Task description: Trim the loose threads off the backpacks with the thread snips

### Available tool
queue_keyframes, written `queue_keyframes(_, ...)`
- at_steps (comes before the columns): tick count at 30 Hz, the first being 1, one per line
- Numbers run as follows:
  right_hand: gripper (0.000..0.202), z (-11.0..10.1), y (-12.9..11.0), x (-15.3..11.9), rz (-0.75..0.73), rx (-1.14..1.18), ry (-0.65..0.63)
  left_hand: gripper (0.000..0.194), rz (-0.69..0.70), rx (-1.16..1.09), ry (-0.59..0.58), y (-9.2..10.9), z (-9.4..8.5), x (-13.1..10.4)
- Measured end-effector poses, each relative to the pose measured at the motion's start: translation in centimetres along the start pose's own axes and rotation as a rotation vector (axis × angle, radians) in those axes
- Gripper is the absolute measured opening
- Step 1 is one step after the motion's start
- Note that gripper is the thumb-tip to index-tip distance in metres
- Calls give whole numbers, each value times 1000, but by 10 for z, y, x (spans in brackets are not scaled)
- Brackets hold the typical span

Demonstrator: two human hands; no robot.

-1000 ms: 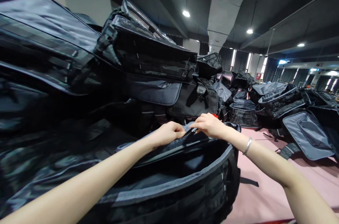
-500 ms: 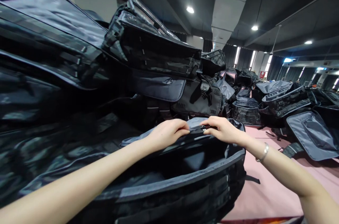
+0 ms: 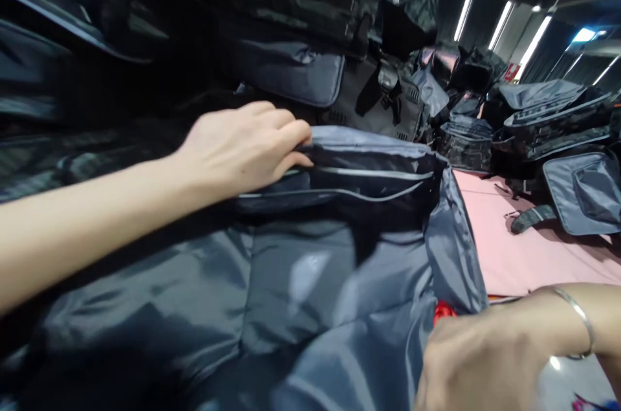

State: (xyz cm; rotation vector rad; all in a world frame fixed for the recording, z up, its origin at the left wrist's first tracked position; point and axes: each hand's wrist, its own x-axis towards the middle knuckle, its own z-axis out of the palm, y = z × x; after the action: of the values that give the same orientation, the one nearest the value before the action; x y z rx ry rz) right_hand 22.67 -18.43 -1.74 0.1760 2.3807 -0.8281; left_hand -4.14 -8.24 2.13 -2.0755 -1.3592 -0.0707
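A large backpack with a dark camouflage outside lies open before me, its grey-blue lining (image 3: 301, 268) spread wide. At its far rim (image 3: 369, 138), my left hand (image 3: 252, 145) pinches the edge between thumb and fingers, just above the pale-trimmed inner pockets (image 3: 359, 184). Down at the bag's near right corner is my right hand (image 3: 480, 359), wearing a silver bracelet (image 3: 575, 314). It is curled and slightly blurred, with its fingertips hidden. A small shiny red object (image 3: 444, 311) shows right beside its knuckles; what it is cannot be made out.
Dark bags are piled high behind and to the left, one with a grey flap (image 3: 295, 71). More open backpacks (image 3: 553, 113) stand at the right on a pink table surface (image 3: 499, 243). A strap (image 3: 531, 218) lies across it.
The view has tipped down into the bag. My right hand has left the far rim and come to the near right corner. My left hand still holds the rim, farther left.
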Motion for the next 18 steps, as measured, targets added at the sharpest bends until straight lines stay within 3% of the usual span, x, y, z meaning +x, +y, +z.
queue_keyframes(7,35,-4,-6,-7,-44,47,78,50,-60,-28,25,2,8,-11)
queue_keyframes(14,51,-9,-5,-1,-14,128,-4,56,0,-75,78,2,12,-25)
queue_keyframes(16,42,-12,-7,0,-14,82,-12,49,66,-148,138,7,13,-32)
queue_keyframes(18,32,-15,-8,1,-33,25,10,41,286,-236,128,19,16,-41)
